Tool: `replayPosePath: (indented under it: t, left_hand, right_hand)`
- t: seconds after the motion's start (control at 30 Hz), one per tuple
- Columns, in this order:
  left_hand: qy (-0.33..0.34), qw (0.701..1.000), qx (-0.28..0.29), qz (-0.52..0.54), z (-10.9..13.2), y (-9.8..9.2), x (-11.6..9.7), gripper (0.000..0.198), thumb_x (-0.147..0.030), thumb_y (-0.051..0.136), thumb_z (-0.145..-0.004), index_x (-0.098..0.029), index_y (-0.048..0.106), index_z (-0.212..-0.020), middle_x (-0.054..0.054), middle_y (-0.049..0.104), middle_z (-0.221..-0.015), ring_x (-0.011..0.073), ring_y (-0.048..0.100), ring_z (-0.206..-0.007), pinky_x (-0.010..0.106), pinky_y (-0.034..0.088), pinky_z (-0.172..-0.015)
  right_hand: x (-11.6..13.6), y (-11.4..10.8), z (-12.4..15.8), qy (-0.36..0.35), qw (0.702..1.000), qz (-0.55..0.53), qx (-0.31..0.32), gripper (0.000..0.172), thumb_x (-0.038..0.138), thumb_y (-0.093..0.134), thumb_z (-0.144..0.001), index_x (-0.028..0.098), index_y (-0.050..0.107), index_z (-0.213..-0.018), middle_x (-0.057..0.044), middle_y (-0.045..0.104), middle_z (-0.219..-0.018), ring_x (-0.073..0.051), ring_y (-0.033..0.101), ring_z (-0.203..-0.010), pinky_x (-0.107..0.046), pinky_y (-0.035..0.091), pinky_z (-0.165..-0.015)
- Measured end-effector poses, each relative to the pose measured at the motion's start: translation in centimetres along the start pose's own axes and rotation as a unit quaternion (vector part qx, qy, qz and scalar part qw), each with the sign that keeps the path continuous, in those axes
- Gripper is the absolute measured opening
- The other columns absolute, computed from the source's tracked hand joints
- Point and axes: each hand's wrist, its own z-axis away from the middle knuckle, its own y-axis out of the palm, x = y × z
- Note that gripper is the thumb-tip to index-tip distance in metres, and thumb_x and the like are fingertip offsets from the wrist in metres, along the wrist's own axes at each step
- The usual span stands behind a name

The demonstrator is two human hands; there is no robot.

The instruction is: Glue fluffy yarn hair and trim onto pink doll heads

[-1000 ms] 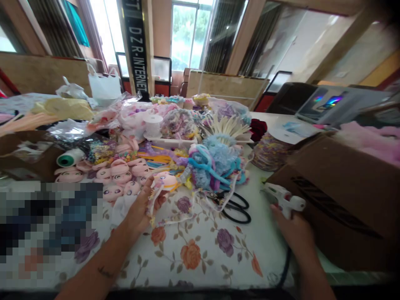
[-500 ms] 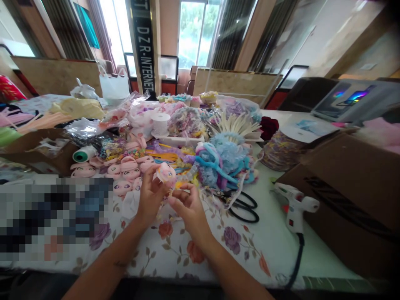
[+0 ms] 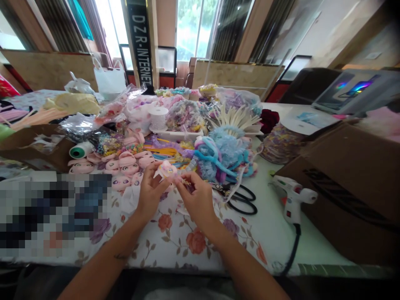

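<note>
My left hand (image 3: 149,195) is closed around a small pink-and-white doll head (image 3: 168,169), gripping it between thumb and fingers above the floral cloth. My right hand (image 3: 199,199) pinches at the head's lower right side, where a thin, colourful strand shows at the fingertips. Its exact kind is too small to tell. Several pink doll heads (image 3: 128,166) with painted faces lie just beyond my left hand. Black-handled scissors (image 3: 243,199) rest to the right of my right hand. Blue fluffy trim and twisted cords (image 3: 215,160) are heaped behind the scissors.
A white glue gun (image 3: 292,198) stands at the right beside a large cardboard box (image 3: 350,187). White spools (image 3: 158,118) and bagged trims fill the back of the table. An open cardboard box (image 3: 31,154) sits at the left, behind a blurred-out patch.
My right hand has moved up against the doll head, and its fingers have closed into a pinch. The doll head is tilted differently in my left hand. The view has shifted slightly.
</note>
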Motion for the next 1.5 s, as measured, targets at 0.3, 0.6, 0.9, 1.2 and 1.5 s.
replayPosePath:
  t: [0.3,0.6,0.9,1.2,1.5]
  left_hand:
    - [-0.102,0.988,0.037,0.106,0.1,0.3,0.5,0.035,-0.021,0.07,-0.075,-0.028,0.054,-0.106,0.0,0.064,-0.105,0.0132,0.063,-0.09,0.028,0.053,-0.081]
    - [-0.126,0.981,0.042,0.145,0.0,0.1,0.8,0.031,-0.02,0.068,-0.077,-0.027,0.054,-0.105,-0.001,0.067,-0.103,0.0137,0.064,-0.092,0.033,0.052,-0.088]
    - [-0.134,0.98,0.042,0.14,0.3,0.2,0.9,0.033,-0.021,0.067,-0.078,-0.028,0.055,-0.108,-0.001,0.068,-0.098,0.0138,0.065,-0.092,0.031,0.051,-0.088]
    - [-0.141,0.977,0.05,0.15,0.4,0.4,0.6,0.033,-0.02,0.064,-0.079,-0.028,0.055,-0.11,-0.001,0.067,-0.101,0.0131,0.064,-0.087,0.03,0.052,-0.083]
    - [-0.123,0.985,0.042,0.112,0.5,0.3,1.0,0.045,-0.015,0.075,-0.069,-0.028,0.057,-0.108,-0.002,0.067,-0.096,0.0111,0.063,-0.082,0.023,0.05,-0.078]
  right_hand:
    - [0.0,-0.1,-0.4,-0.007,0.999,0.006,-0.043,0.014,0.031,0.06,-0.084,0.019,0.059,-0.075,0.005,0.048,-0.057,-0.011,0.043,-0.051,-0.023,0.034,-0.052]
    - [-0.3,0.2,0.0,0.086,0.988,-0.121,-0.046,0.022,0.039,0.064,-0.081,0.02,0.056,-0.074,0.007,0.048,-0.05,-0.01,0.043,-0.041,-0.022,0.034,-0.043]
    - [-0.3,0.4,0.2,0.096,0.986,-0.12,-0.061,0.022,0.038,0.064,-0.079,0.02,0.053,-0.071,0.007,0.047,-0.051,-0.009,0.042,-0.042,-0.021,0.033,-0.041]
    - [-0.2,0.6,0.7,0.076,0.989,-0.107,-0.069,0.023,0.035,0.063,-0.081,0.02,0.051,-0.069,0.006,0.047,-0.058,-0.009,0.04,-0.048,-0.022,0.033,-0.046]
    - [-0.3,0.8,1.0,0.07,0.992,-0.087,-0.066,0.023,0.035,0.061,-0.082,0.02,0.05,-0.068,0.006,0.047,-0.059,-0.009,0.04,-0.05,-0.022,0.033,-0.048]
